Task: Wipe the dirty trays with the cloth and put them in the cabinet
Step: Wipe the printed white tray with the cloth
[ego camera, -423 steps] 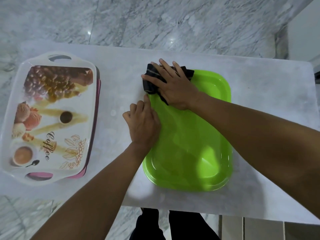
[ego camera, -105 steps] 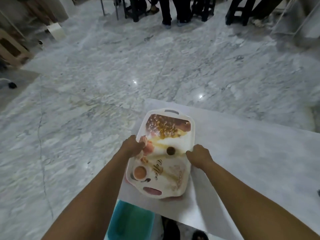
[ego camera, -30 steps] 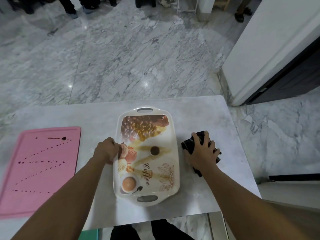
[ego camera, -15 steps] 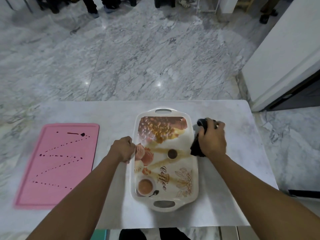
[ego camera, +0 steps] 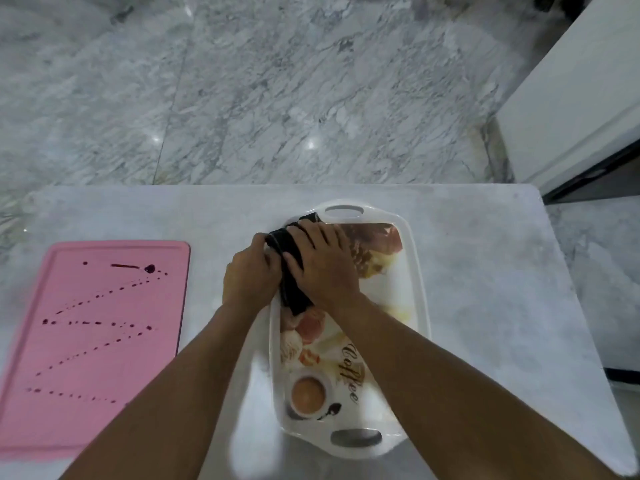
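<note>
A white tray with a coffee print (ego camera: 412,327) lies lengthwise on the marble table. On its far left part sits the dark cloth (ego camera: 292,289), and my right hand (ego camera: 323,268) presses down on it with fingers spread flat. My left hand (ego camera: 247,275) grips the tray's left rim beside the cloth, fingers curled over the edge. A pink tray (ego camera: 93,344) marked with lines of dark red drops lies flat at the table's left.
The pale marble table (ego camera: 502,289) ends at a rounded corner on the right. Beyond it is grey marble floor (ego camera: 277,91). A white cabinet or wall panel (ego camera: 581,91) with a dark gap below stands at the far right.
My right hand has carried the cloth from the tray's right rim across to its far left part and now presses it flat. My left hand stays on the left rim.
</note>
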Motion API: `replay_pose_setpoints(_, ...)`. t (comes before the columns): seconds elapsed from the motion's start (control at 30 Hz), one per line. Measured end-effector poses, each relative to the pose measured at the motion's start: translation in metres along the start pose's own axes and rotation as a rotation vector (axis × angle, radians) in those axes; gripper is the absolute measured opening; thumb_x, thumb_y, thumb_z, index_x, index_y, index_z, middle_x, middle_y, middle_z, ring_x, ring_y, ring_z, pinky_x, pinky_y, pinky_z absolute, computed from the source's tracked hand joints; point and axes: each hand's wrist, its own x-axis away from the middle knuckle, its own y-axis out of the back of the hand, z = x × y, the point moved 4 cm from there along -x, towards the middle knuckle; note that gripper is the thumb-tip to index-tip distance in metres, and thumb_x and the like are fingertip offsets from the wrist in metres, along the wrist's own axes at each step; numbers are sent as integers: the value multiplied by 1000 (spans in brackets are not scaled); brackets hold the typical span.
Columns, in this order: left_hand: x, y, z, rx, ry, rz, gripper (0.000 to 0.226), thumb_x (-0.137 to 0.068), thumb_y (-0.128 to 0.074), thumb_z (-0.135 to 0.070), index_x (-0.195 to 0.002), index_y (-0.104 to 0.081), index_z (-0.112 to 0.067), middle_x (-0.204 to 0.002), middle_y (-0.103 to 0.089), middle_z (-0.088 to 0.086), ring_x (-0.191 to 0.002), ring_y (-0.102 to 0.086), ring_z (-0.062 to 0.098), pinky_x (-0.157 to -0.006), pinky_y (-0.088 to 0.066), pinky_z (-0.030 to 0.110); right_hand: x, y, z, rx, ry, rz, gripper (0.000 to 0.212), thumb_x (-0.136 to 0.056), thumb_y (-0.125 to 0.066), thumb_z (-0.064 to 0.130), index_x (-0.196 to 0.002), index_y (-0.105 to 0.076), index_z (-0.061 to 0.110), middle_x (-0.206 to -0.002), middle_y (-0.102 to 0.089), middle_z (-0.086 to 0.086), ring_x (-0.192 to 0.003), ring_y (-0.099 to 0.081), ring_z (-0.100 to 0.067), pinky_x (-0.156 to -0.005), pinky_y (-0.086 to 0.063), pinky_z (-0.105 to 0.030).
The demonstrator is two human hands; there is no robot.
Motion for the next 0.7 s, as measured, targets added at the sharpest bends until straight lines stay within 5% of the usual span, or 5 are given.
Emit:
replay_pose_setpoints(0.13,12,-5,-4,-1,6,-95,23,-93,-30,-39,-96,-48,-24,-66,-48,-15,-56,-48,16,-55,-35,30,10,-19,-5,46,15,129,57,-105,-30,46,-158,-28,27,-165,-28,3,-148,-30,-26,-116,-27,-45)
replay_pose_setpoints(0.3,19,-13,-2,-80,38,-190,14,-97,-39,-33,-91,-49,-25,-62,-43,-15,-50,-42,16,-54,-31,27,10,-20,-6,119,-1,132,59,-103,-27,50,-158,-30,27,-165,-28,4,-150,-27,-24,-121,-4,-62)
replay_pose_setpoints(0.7,25,-11,-10,-153,17,-202,21,-103,-42,-32,-101,-57,-19,-71,-66,0,-59,-60,30,-55,-32,30,27,-2,-47,173,-65,184,58,-104,-25,46,-159,-28,29,-167,-21,3,-155,-18,-24,-119,-3,-67)
